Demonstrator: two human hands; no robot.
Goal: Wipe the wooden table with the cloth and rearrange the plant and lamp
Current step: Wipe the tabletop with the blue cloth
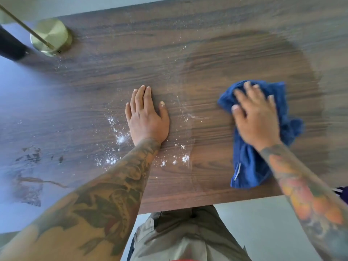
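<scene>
While right hand (258,119) presses one blue cloth (250,162) with spread, straight fingers at table's (207,53) near right, left hand (146,115) lies flat on bare wood, fingers straight. White powder (120,138) scattered around it. One brass lamp base (51,36) far left. No readable writing.

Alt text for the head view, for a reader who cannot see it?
A right hand presses a blue cloth on a wooden table; the left hand rests flat among white powder. A brass lamp base stands far left.
</scene>
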